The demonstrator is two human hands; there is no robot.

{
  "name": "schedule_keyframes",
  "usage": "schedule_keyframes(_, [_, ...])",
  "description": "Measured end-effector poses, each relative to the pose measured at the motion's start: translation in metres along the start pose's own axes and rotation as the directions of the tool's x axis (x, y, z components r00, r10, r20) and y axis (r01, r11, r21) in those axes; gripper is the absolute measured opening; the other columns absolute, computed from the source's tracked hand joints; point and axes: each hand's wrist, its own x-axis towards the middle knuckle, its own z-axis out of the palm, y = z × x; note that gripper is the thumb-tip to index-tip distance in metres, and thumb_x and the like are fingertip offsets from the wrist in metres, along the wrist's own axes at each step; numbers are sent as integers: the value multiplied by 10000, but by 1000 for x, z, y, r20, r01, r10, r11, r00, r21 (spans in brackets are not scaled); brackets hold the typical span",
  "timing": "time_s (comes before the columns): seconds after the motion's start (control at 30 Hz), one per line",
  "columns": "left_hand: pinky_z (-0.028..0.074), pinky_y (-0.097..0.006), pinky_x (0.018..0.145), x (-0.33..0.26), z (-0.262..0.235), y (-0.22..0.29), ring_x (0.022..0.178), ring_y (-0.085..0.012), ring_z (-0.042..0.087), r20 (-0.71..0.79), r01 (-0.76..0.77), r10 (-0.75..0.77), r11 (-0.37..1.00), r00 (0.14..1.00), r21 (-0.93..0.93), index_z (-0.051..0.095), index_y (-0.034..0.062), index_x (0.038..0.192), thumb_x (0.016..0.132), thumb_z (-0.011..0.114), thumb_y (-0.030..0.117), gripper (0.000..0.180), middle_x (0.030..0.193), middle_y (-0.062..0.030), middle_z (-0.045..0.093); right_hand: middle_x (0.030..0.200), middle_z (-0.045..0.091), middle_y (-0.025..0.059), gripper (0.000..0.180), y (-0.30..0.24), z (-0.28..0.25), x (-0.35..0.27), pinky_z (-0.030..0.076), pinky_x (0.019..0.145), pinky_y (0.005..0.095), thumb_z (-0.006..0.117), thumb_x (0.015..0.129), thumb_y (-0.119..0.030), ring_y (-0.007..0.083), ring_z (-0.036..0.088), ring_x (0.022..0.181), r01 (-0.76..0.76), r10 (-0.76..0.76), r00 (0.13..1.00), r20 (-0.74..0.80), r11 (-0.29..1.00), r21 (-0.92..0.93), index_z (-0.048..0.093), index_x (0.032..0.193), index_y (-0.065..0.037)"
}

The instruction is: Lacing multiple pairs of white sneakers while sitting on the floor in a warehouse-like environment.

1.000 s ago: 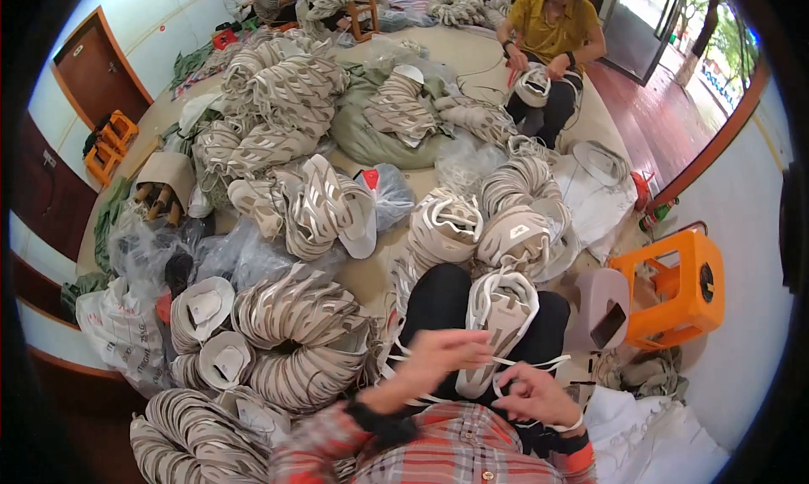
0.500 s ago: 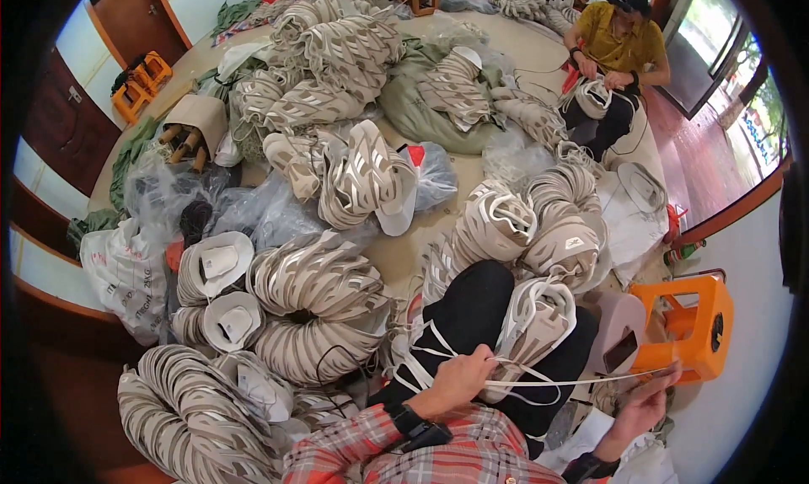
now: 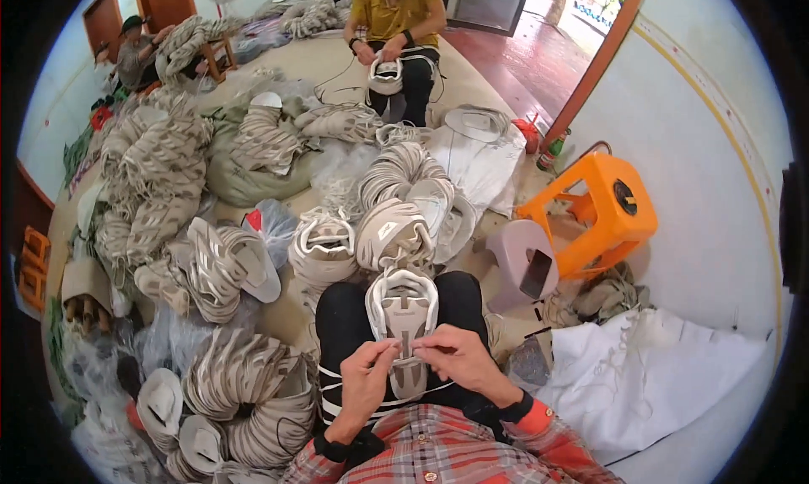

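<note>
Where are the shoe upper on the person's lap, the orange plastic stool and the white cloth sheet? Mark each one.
shoe upper (image 3: 403,309): head view, on its grey tongue.
orange plastic stool (image 3: 608,199): head view, on its seat top.
white cloth sheet (image 3: 649,374): head view, on its middle folds.

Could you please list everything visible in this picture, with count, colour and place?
shoe upper: one, white and beige, on the lap
stacks of shoe uppers: many, white-beige, across the floor
orange stool: one, right, by the wall
small grey stool: one, with a dark phone on it
white sheet: one, lower right
co-worker in yellow shirt: one, seated at top
left hand: pinching at the shoe upper
right hand: fingers on the shoe upper
</note>
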Motion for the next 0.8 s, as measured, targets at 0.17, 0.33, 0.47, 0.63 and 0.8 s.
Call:
schedule_keyframes(0.17, [483,-228,723,5,17,11,787,-106,602,87,166,-151,967,985,-192,614,-29,1016,878,556,54,171,844,-53,633,763,584,43,128,10,5,0,471,506,200,613,843,-84,88,590,591,-394,387,916,104,822,411,651,890,29])
schedule_keyframes(0.33, [472,-211,696,3,14,5,766,-81,587,81,155,-142,969,987,-191,608,-37,970,869,586,85,160,869,-52,640,776,612,59,178,31,17,-3,468,526,221,631,826,-127,94,582,598,-159,186,981,-54,934,320,653,912,27])
schedule_keyframes(0.47, [454,-188,664,1,14,10,738,-60,573,102,192,-186,980,977,-48,604,-41,923,866,581,68,126,835,-45,642,793,610,66,180,15,18,-2,492,548,230,642,809,-93,114,607,629,-269,308,951,7,818,508,645,922,47])
schedule_keyframes(0.63, [430,-169,629,-1,11,5,711,-37,542,103,121,-129,990,986,75,605,-43,922,867,594,102,155,810,-23,635,756,605,74,142,15,17,0,528,540,225,647,808,-53,117,620,638,-233,266,964,5,836,497,650,903,52])
schedule_keyframes(0.8, [442,-194,634,-1,8,10,709,-48,542,120,110,-123,988,985,107,608,-40,927,878,581,123,172,786,-30,633,732,607,74,132,13,13,2,521,527,223,646,810,-56,119,619,613,-235,244,969,37,867,439,653,885,52])
